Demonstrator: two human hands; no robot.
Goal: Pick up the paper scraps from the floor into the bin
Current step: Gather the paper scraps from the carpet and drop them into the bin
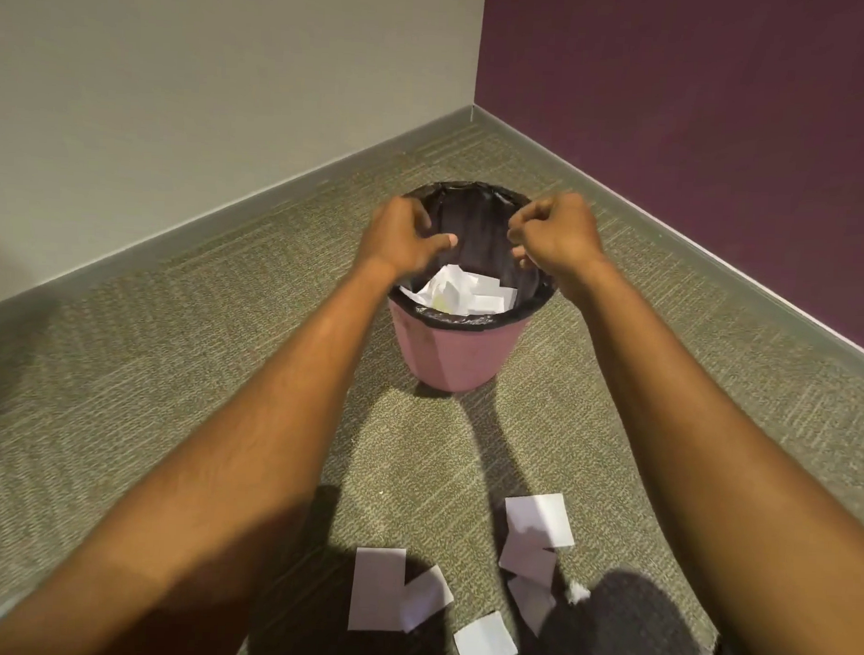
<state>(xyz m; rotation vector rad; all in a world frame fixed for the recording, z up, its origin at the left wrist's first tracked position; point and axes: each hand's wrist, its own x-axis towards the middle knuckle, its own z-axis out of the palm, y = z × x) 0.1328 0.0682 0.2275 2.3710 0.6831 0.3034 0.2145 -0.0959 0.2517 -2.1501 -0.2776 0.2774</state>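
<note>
Head view takes in a carpeted floor [223,369] running into a corner where a grey wall [183,98] meets a purple wall [697,116]. A pink bin [456,350] with a black liner [473,221] stands on the carpet near that corner, and white paper [463,291] already lies inside it. Both arms reach forward so that the hands hover over the bin's mouth. The left hand [399,233] has its fingers curled down and its thumb pointing inward; no paper shows in its grip. The right hand [553,231] is loosely curled, fingertips bunched, and whether it holds anything cannot be told. Several paper scraps [538,522] remain on the floor close to the person, well apart from the bin, some overlapping one another.

The step in hand looks like dropping a load into the bin. Next, the hands would need to come back toward the body, reach low, and pinch or gather the thin flat scraps off the carpet, where their edges give little to catch.
</note>
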